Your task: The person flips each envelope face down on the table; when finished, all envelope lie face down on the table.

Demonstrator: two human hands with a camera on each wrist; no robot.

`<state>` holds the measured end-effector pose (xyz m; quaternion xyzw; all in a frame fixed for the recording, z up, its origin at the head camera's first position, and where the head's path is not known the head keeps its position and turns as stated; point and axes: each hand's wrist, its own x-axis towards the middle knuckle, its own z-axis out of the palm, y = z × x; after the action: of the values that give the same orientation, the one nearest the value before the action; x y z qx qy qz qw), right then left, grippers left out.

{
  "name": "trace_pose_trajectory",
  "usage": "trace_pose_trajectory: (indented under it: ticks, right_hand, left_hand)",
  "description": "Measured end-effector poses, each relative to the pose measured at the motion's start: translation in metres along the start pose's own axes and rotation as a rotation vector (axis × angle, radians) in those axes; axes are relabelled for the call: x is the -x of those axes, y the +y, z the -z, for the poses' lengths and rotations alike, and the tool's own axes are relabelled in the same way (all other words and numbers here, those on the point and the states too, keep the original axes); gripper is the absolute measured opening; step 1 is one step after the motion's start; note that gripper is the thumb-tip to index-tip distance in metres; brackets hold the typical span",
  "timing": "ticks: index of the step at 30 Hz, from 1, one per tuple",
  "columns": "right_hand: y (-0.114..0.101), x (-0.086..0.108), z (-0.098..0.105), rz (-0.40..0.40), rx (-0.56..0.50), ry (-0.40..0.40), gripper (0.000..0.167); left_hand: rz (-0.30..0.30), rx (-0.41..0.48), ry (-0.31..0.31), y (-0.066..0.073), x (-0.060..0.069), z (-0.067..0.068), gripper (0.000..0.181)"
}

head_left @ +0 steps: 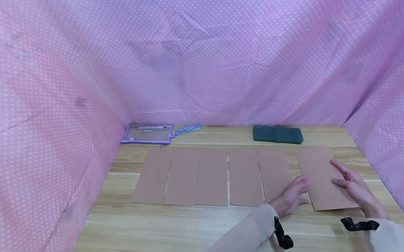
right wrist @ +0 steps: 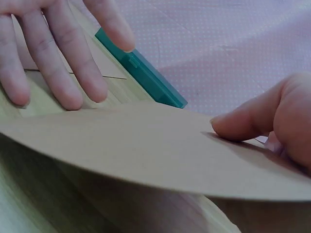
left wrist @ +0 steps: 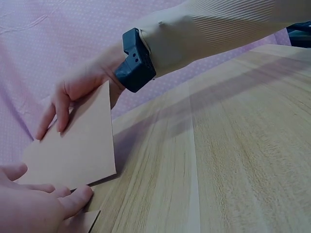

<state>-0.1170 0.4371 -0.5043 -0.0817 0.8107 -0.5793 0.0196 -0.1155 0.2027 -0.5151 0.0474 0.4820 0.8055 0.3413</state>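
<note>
A brown rectangular card (head_left: 321, 179) lies at the right end of a row of similar cards, its right side raised off the table in the right wrist view. My right hand (head_left: 360, 192) holds it by the right edge, with the thumb (right wrist: 248, 121) on top; the fingers underneath are hidden. My left hand (head_left: 291, 197) is at the card's left edge, its fingers extended and close to that edge or touching it. Just left of it, a neighbouring brown card (head_left: 275, 173) lies flat, partly covered by the left hand.
More brown cards (head_left: 211, 177) lie flat in a row to the left. Behind them are a purple-edged mesh zip pouch (head_left: 147, 134), a small blue item (head_left: 187, 129) and a dark green case (head_left: 277, 134). Pink dotted cloth (head_left: 199, 66) encloses the wooden table (head_left: 159, 233).
</note>
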Motion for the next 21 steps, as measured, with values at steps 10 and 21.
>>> trace_pose_trajectory:
  ticks: [10, 21]
  right_hand:
    - [0.0113, 0.0003, -0.0008, 0.076, -0.377, -0.029, 0.071]
    - [0.0082, -0.0039, -0.0069, 0.138, -0.579, 0.000, 0.067]
  left_hand:
    - [-0.059, -0.010, 0.126, -0.0028, -0.0018, -0.0002, 0.045]
    - [-0.076, -0.041, 0.185, -0.0007, 0.0026, -0.0070, 0.051]
